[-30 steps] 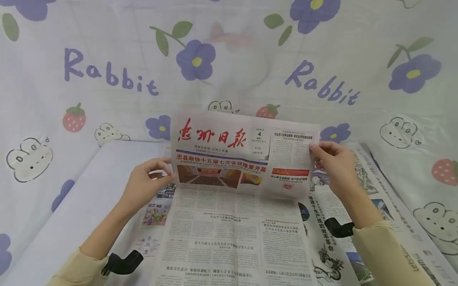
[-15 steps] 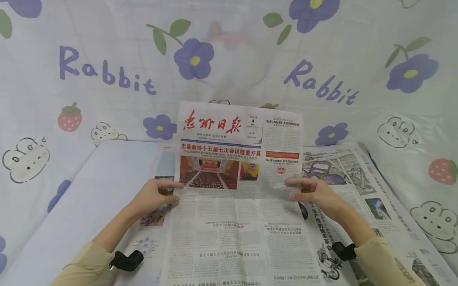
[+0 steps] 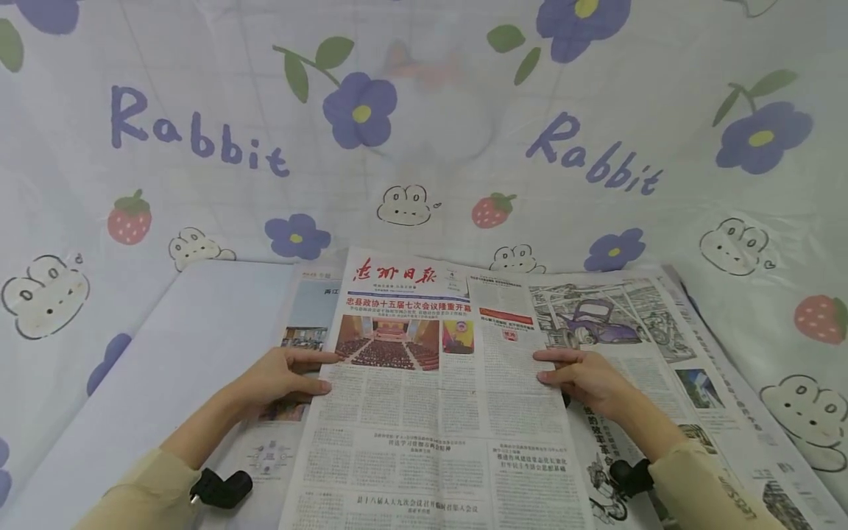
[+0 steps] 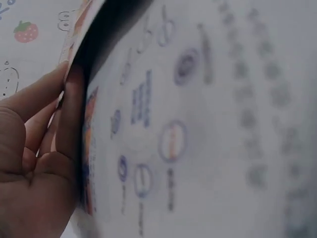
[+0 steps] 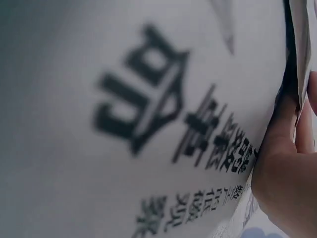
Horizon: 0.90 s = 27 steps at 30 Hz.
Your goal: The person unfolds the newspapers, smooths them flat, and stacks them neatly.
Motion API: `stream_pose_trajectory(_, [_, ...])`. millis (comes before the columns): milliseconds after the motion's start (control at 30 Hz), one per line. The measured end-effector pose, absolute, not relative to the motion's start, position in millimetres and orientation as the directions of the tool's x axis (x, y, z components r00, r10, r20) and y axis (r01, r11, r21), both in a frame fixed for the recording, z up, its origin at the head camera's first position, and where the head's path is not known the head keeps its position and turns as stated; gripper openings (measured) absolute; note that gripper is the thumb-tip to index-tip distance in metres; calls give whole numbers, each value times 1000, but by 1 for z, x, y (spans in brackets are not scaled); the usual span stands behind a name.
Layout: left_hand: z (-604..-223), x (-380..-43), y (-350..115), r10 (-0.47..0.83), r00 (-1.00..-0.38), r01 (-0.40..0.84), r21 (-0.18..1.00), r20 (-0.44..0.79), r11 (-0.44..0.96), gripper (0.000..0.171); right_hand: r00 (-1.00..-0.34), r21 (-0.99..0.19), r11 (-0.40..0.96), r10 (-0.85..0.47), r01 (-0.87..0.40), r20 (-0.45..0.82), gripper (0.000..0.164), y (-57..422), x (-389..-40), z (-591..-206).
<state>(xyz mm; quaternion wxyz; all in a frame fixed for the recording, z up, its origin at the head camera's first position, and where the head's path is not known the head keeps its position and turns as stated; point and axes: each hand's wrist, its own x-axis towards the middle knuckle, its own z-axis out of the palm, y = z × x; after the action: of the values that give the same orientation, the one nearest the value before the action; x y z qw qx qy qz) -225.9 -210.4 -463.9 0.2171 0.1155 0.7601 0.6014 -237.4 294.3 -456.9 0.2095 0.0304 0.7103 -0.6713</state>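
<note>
A newspaper sheet point(image 3: 411, 434) with a red masthead and a photo of a crowded hall lies over other printed pages, a crease running across it. At its left edge, just beside the photo, my left hand point(image 3: 281, 379) pinches the paper. My right hand point(image 3: 586, 379) grips the opposite edge at about the same height. In the left wrist view the left hand point(image 4: 39, 148) has the paper's edge between its fingers. The right wrist view shows part of the right hand point(image 5: 285, 163), with a finger tucked under the sheet's edge.
More newspaper pages point(image 3: 702, 353) are spread to the right, one bearing a purple car drawing point(image 3: 599, 324). Another page point(image 3: 271, 460) shows at the left, beside a white surface point(image 3: 179, 331). Behind hangs a rabbit-print curtain point(image 3: 424, 147).
The raised upper part of the newspaper has come down flatter and farther back. Both hands have slid lower along its edges, and the right hand has shifted inward.
</note>
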Motion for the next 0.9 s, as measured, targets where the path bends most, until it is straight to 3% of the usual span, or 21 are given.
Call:
stream_pose_trajectory(433, [-468,-230,-211,451,-866,-124,967,-215,223,61,-909,-919,117,-141,377,-392,56,291,-245,-464])
stream_pose_trajectory(900, [-465,-226,-213,418,-881,-116,957,-223,265,61,-859,-872,111,-154,477,-489,70,285,-256,-459])
